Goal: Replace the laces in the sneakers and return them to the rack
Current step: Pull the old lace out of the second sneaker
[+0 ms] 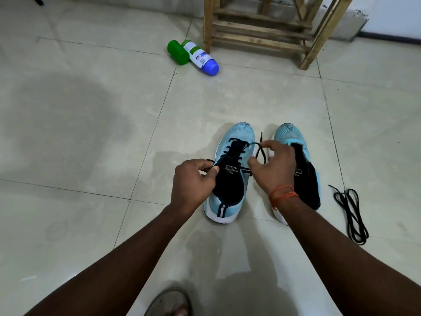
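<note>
1. Sneakers are sitting side by side on the pale tiled floor (91,133), toes pointing away from the camera. On my feed, the laced sneaker (237,135) is lying under the left hand and the bare sneaker (288,133) is lying partly behind the right wrist.
2. A wooden rack (257,30) is standing at the far edge of the floor, well apart from the pair.
3. Both forearms are reaching forward and down, converging on the laced sneaker.
4. The left hand (193,181) is curling beside the navy tongue, with thumb and forefinger pinching one end of the threaded lace (234,144).
5. The right hand (275,165) is hovering between the two shoes, fingers bending round the other end of that lace, which is arching back to the eyelets.
6. A green bottle (178,52) and a white bottle (200,57) with a blue cap are lying touching near the rack's leg. I am finding the white one's label too small to read.
7. A loose black lace (341,198) is lying bunched just beside the bare sneaker.
8. An orange thread (282,195) is circling the right wrist.
9. White lettering (231,168) on the tongue is reading PUMA, upside down from here.
</note>
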